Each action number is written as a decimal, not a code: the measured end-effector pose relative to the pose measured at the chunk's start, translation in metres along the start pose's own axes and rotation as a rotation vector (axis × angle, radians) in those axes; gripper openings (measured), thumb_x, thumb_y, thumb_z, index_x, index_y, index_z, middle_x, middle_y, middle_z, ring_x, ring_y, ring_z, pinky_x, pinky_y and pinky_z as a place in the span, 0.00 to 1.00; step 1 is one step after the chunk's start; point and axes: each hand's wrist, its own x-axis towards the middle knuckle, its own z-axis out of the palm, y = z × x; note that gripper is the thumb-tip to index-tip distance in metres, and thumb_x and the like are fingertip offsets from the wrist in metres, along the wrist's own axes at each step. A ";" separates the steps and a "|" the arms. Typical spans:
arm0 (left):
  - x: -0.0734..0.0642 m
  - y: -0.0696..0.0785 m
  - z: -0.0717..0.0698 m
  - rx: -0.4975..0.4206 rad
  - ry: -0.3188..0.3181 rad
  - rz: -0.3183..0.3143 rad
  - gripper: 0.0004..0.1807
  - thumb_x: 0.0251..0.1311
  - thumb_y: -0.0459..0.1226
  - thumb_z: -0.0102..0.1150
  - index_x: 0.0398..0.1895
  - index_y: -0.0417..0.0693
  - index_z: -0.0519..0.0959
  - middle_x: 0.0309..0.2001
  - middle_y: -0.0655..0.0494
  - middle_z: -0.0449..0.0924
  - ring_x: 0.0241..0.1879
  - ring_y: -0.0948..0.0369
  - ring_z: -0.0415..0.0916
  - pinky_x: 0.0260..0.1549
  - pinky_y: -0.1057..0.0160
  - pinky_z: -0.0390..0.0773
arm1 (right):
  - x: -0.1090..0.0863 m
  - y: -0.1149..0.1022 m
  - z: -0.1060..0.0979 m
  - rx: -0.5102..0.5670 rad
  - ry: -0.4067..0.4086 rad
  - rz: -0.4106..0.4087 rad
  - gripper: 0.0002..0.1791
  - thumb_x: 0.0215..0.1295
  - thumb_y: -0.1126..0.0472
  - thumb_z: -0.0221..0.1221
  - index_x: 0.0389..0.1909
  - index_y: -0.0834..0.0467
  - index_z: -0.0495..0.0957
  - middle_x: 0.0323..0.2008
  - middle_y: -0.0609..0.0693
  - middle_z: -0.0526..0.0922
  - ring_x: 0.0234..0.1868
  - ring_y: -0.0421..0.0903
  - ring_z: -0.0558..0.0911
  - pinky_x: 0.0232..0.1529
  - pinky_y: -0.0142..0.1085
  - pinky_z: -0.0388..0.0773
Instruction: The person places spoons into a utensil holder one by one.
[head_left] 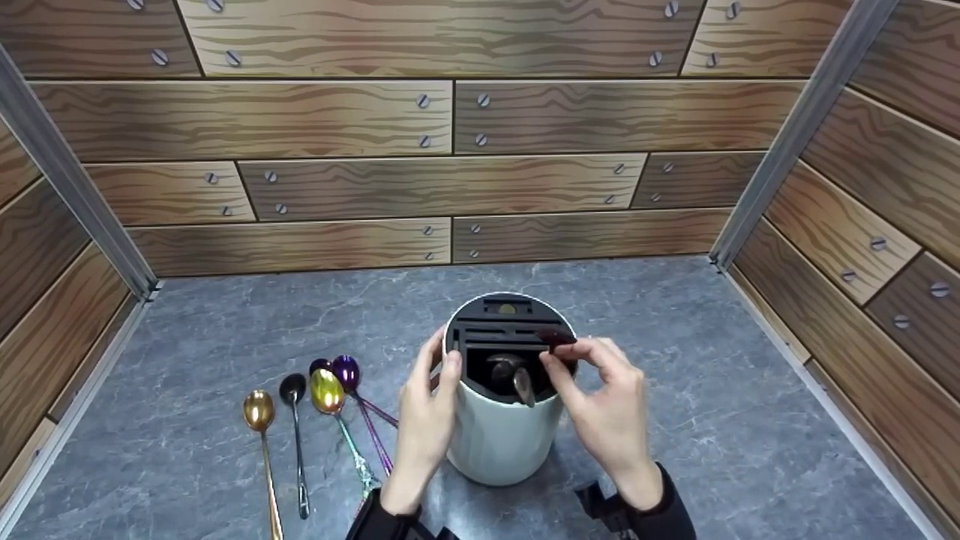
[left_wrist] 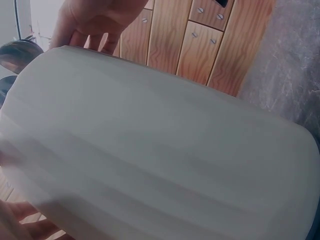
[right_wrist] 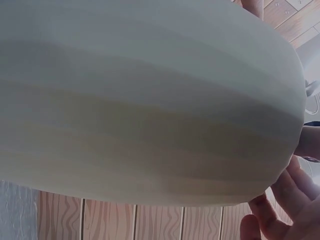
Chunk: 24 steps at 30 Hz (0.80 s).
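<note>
A white round utensil holder (head_left: 501,442) with a black slotted insert (head_left: 499,330) stands upright on the table. My left hand (head_left: 426,420) grips its left side, thumb at the rim and fingers behind the wall. Over the right part of the insert, my right hand (head_left: 611,401) pinches a dark red spoon (head_left: 556,337) between thumb and fingers; the spoon's handle is hidden. Two metal spoon bowls (head_left: 523,386) stick up in the large front compartment. The pale wall of the holder (left_wrist: 160,130) fills most of both wrist views.
Left of the holder lie a gold spoon (head_left: 259,410), a black spoon (head_left: 293,388), a yellow-green spoon (head_left: 327,391) and a purple spoon (head_left: 346,373), with another dark purple bowl (head_left: 320,365) partly behind. Wood-patterned panels (head_left: 450,187) enclose the grey marbled table (head_left: 675,322).
</note>
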 end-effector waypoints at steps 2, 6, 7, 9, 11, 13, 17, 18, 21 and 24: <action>0.000 0.000 0.000 -0.005 -0.001 0.010 0.24 0.80 0.40 0.50 0.74 0.44 0.73 0.68 0.43 0.81 0.71 0.45 0.76 0.69 0.44 0.80 | 0.000 0.000 0.000 -0.012 -0.008 0.007 0.07 0.56 0.71 0.75 0.31 0.59 0.87 0.32 0.50 0.89 0.40 0.30 0.85 0.48 0.19 0.81; 0.000 -0.001 0.000 -0.007 -0.003 0.020 0.23 0.80 0.40 0.50 0.74 0.44 0.73 0.68 0.43 0.81 0.71 0.45 0.76 0.69 0.44 0.79 | -0.001 0.001 0.000 -0.037 -0.023 0.009 0.08 0.55 0.71 0.76 0.30 0.58 0.87 0.32 0.51 0.88 0.40 0.32 0.85 0.48 0.18 0.79; 0.000 -0.001 0.000 -0.007 -0.003 0.020 0.23 0.80 0.40 0.50 0.74 0.44 0.73 0.68 0.43 0.81 0.71 0.45 0.76 0.69 0.44 0.79 | -0.001 0.001 0.000 -0.044 -0.027 0.008 0.08 0.55 0.71 0.76 0.29 0.58 0.87 0.32 0.51 0.88 0.40 0.32 0.85 0.48 0.18 0.79; 0.000 -0.001 0.000 -0.006 -0.004 0.019 0.24 0.80 0.40 0.50 0.74 0.43 0.73 0.68 0.43 0.81 0.71 0.45 0.76 0.69 0.44 0.79 | -0.001 0.002 0.000 -0.055 -0.034 0.007 0.08 0.54 0.72 0.76 0.29 0.58 0.87 0.32 0.51 0.88 0.41 0.33 0.85 0.49 0.18 0.78; 0.000 -0.001 -0.001 -0.005 -0.007 0.017 0.24 0.80 0.40 0.50 0.74 0.43 0.72 0.68 0.42 0.81 0.71 0.44 0.76 0.69 0.43 0.79 | -0.001 0.002 -0.001 -0.062 -0.041 0.010 0.09 0.53 0.72 0.76 0.29 0.57 0.87 0.33 0.52 0.87 0.41 0.34 0.85 0.50 0.18 0.78; 0.000 -0.001 -0.001 -0.004 -0.011 0.013 0.24 0.80 0.40 0.50 0.74 0.43 0.72 0.68 0.41 0.80 0.71 0.44 0.76 0.69 0.43 0.79 | -0.001 0.002 -0.001 -0.069 -0.047 0.014 0.09 0.53 0.72 0.75 0.30 0.57 0.88 0.33 0.52 0.87 0.41 0.34 0.85 0.51 0.18 0.78; -0.001 -0.001 -0.001 -0.001 -0.015 0.004 0.24 0.80 0.41 0.50 0.74 0.43 0.72 0.69 0.40 0.80 0.72 0.43 0.75 0.70 0.42 0.78 | -0.001 0.002 -0.002 -0.072 -0.063 0.023 0.09 0.53 0.73 0.75 0.31 0.58 0.88 0.35 0.52 0.88 0.42 0.35 0.85 0.53 0.18 0.78; -0.001 -0.001 -0.001 0.001 -0.015 0.002 0.24 0.80 0.41 0.50 0.74 0.43 0.72 0.69 0.41 0.80 0.72 0.44 0.75 0.70 0.42 0.78 | -0.001 0.002 -0.002 -0.073 -0.067 0.024 0.09 0.53 0.73 0.75 0.31 0.58 0.88 0.35 0.52 0.88 0.43 0.35 0.85 0.53 0.18 0.78; -0.001 0.000 -0.001 0.009 -0.014 -0.004 0.24 0.80 0.41 0.50 0.74 0.44 0.72 0.68 0.41 0.80 0.72 0.44 0.75 0.70 0.41 0.78 | 0.000 0.003 -0.003 -0.075 -0.083 0.023 0.10 0.53 0.72 0.76 0.34 0.57 0.90 0.37 0.51 0.89 0.44 0.35 0.85 0.52 0.20 0.78; -0.001 0.000 -0.002 0.015 -0.013 -0.005 0.24 0.80 0.41 0.50 0.74 0.44 0.72 0.69 0.41 0.80 0.72 0.44 0.75 0.69 0.41 0.78 | 0.000 0.002 -0.004 -0.078 -0.096 0.023 0.11 0.54 0.71 0.76 0.36 0.56 0.91 0.38 0.51 0.90 0.45 0.35 0.85 0.52 0.21 0.78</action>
